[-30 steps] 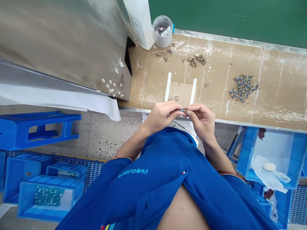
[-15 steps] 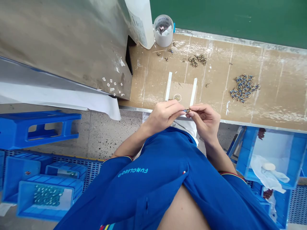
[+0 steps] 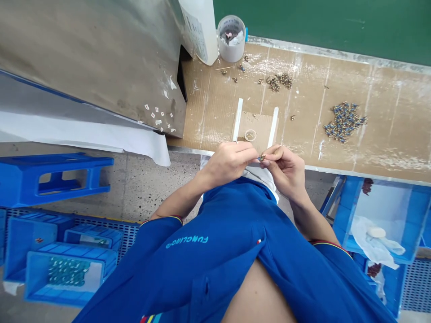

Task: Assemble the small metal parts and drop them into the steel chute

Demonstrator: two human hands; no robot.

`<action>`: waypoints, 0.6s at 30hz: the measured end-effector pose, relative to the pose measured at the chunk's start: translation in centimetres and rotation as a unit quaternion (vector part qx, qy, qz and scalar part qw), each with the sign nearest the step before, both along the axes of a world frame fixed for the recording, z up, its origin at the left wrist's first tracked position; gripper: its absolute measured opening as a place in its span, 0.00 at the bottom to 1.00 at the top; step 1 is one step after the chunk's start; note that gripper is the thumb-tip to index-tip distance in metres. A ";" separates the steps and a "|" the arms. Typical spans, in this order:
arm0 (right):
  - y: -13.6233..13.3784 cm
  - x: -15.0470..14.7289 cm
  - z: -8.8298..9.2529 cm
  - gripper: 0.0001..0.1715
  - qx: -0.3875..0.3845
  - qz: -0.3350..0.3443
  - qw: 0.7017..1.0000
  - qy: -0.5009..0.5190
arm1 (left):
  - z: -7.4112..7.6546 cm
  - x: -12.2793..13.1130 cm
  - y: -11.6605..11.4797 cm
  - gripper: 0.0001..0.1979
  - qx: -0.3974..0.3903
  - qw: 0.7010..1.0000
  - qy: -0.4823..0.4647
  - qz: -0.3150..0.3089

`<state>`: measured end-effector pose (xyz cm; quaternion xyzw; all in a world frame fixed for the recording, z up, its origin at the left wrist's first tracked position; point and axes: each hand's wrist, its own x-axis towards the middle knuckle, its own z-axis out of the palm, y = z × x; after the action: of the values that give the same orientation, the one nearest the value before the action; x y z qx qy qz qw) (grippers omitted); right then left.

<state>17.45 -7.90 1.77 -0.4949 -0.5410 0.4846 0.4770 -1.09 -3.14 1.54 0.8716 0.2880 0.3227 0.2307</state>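
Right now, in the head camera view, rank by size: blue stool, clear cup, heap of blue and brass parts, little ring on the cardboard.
Largest: blue stool.
Middle, too close to rank: heap of blue and brass parts and clear cup.
Smallest: little ring.

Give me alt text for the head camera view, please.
Seen from the wearer's head, a person's left hand and right hand pinch a tiny brass and blue part between their fingertips above a cardboard-covered bench. A pile of small blue and brass parts lies on the bench, and blue plastic crates sit on the floor below.
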 end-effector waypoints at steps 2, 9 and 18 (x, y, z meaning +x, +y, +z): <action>0.0 -0.1 0.1 0.17 -0.004 0.015 1.000 0.009 | 0.0 -0.1 0.1 0.17 0.003 1.000 0.007 -0.011; -0.2 0.0 -0.1 0.20 -0.014 0.036 0.999 -0.016 | -0.1 -0.3 0.0 0.17 0.000 0.998 0.050 -0.030; -0.1 0.2 0.1 0.18 0.011 0.060 0.996 -0.065 | -0.4 -0.2 -0.4 0.15 -0.035 0.999 0.016 -0.030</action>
<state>17.65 -8.04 1.83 -0.4870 -0.6044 0.4734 0.4165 -1.27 -3.54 1.17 0.8763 0.2767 0.2909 0.2662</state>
